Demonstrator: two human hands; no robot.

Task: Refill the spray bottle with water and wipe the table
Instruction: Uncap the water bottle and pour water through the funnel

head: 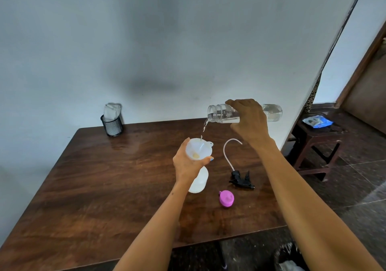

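My right hand (249,122) grips a clear water bottle (221,114) held on its side above the table, its open mouth to the left. A thin stream of water runs from it into a white funnel (200,148). The funnel sits in the neck of a white spray bottle (199,182) standing on the dark wooden table (104,187). My left hand (188,164) curls round the funnel and the bottle's top, thumb on the near rim. The black spray head (242,179) with its curved white tube lies on the table to the right. A pink cap (226,198) lies just in front of it.
A black mesh cup (112,125) holding a folded white cloth stands at the table's back left by the wall. Right of the table is a dark wooden stool (317,139) with a blue packet on it. A bin (289,258) sits by the table's near right corner.
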